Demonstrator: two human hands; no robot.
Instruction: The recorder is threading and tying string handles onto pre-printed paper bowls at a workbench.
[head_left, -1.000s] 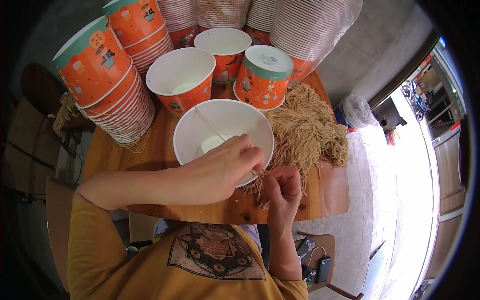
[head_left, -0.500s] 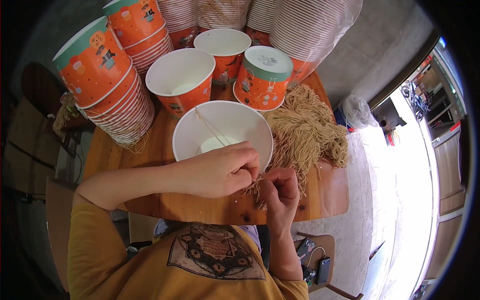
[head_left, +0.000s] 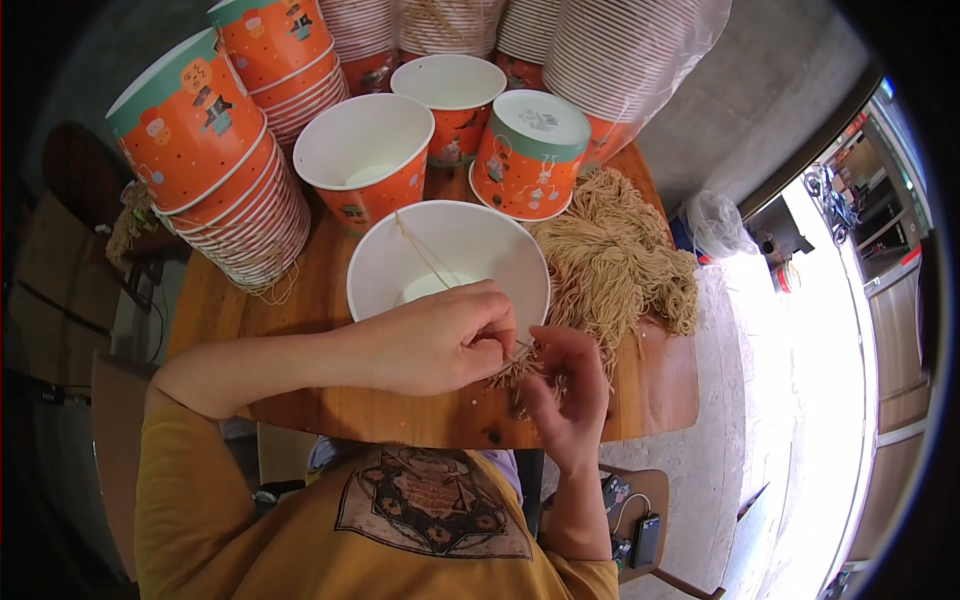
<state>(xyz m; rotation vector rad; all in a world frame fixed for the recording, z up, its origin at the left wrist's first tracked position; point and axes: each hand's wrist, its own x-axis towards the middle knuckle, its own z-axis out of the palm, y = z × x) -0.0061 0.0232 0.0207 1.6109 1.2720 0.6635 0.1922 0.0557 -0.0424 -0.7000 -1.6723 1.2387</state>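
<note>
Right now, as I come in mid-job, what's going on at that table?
A person's left hand holds thin tan cord in a pinching grip over the near side of an open white-lined paper bucket. A length of cord runs from the bucket's far rim toward that hand. The right hand is close beside it, thumb and forefinger apart. A heap of tan yarn lies to the bucket's right; stacked orange paper buckets stand to its left.

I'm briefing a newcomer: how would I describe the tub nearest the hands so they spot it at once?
On the wooden table, look near the edge by the yellow shirt. The left hand is in front of an upright tub with a white inside. Unlike its neighbours, it has a thin tan string slanting down across its inside.
</note>
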